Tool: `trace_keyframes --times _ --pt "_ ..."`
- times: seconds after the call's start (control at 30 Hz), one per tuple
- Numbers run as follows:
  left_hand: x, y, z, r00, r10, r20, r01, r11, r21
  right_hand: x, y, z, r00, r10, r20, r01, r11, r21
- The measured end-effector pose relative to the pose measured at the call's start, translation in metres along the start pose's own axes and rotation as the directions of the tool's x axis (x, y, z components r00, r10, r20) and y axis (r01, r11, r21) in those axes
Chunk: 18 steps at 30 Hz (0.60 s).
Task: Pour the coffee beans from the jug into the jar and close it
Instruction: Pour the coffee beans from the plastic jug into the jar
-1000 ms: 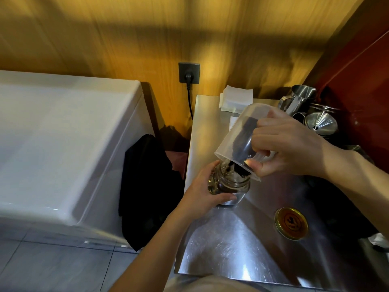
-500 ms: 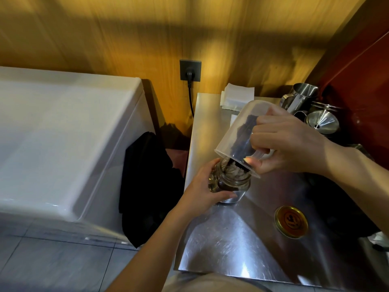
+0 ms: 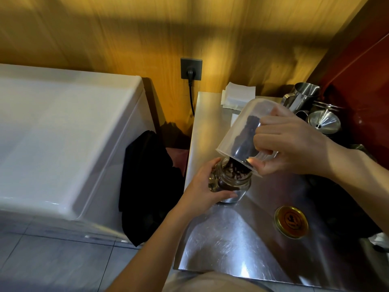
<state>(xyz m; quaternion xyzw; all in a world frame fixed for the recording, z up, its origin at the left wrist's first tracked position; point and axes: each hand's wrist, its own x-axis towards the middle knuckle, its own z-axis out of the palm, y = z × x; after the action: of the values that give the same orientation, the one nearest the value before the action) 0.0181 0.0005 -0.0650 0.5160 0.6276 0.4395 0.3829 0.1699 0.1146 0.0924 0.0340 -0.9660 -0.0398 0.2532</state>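
Note:
My right hand point(image 3: 292, 144) grips a clear plastic jug point(image 3: 237, 131) by its handle, tipped steeply with its mouth down over the jar. Dark coffee beans point(image 3: 246, 135) slide along the jug's lower side and fall into a small glass jar point(image 3: 233, 182) standing on the steel counter point(image 3: 231, 239). My left hand point(image 3: 207, 186) wraps around the jar's left side and steadies it. The jar is open and partly filled with beans. Its gold lid point(image 3: 291, 221) lies flat on the counter to the right, apart from the jar.
Steel pitcher point(image 3: 303, 96) and steel funnel point(image 3: 324, 123) stand at the counter's back right. Folded white papers point(image 3: 237, 95) lie at the back. A white chest appliance point(image 3: 63, 133) stands left, with black cloth point(image 3: 147, 182) in the gap. A plugged wall socket point(image 3: 191, 69) is behind.
The jug has tilted a bit further and more beans have dropped, so the jar's fill has risen. Both hands have kept their holds.

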Motion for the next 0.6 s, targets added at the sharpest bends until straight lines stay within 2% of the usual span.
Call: trace_keyframes --times 0.6 --pt "0.0014 -0.0037 0.0016 1.0 -0.008 -0.007 0.008 1.0 -0.019 0.0027 -0.0035 0.0002 0.998 -0.052 0.041 0.052 0.999 -0.015"
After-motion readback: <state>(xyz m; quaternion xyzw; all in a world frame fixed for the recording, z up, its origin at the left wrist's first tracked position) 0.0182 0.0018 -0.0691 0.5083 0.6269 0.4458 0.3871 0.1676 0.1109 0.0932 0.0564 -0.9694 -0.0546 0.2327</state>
